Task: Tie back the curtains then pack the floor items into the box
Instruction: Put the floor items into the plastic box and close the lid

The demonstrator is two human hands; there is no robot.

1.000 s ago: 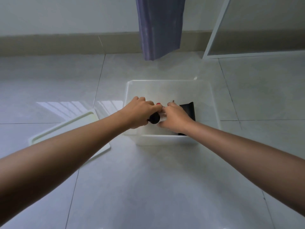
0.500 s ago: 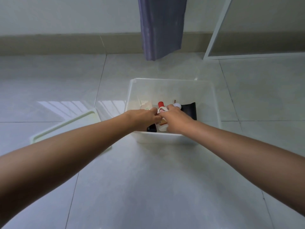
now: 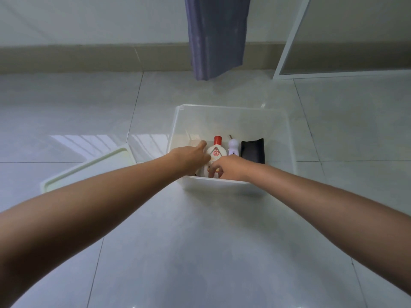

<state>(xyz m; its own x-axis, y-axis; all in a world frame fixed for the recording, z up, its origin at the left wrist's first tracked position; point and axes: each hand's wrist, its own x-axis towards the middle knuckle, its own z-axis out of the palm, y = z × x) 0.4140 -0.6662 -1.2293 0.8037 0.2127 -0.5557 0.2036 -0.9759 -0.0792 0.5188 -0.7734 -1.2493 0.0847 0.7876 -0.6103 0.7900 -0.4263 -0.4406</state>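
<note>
A translucent white box [image 3: 231, 108] stands on the tiled floor. Inside it, side by side, are a white bottle with a red cap [image 3: 216, 150], a small white figure-shaped item [image 3: 233, 147], a black pouch [image 3: 253, 150] and a pale item [image 3: 194, 138] at the left. My left hand [image 3: 190, 155] reaches into the box left of the bottle, fingers stretched forward; a dark item barely shows beneath it. Over the near wall, my right hand [image 3: 230, 168] curls its fingers around the bottle's lower end. A grey-purple curtain [image 3: 216, 36] hangs gathered behind the box.
The box's white lid [image 3: 89, 168] lies on the floor to the left. A white frame [image 3: 289, 41] with a frosted panel stands at the back right. A beige skirting runs along the far wall. Pale glossy tiles surround the box.
Both hands have sunk deeper into the box. The dark round item from my left hand is down under it, and the bottle, figure and pouch now show.
</note>
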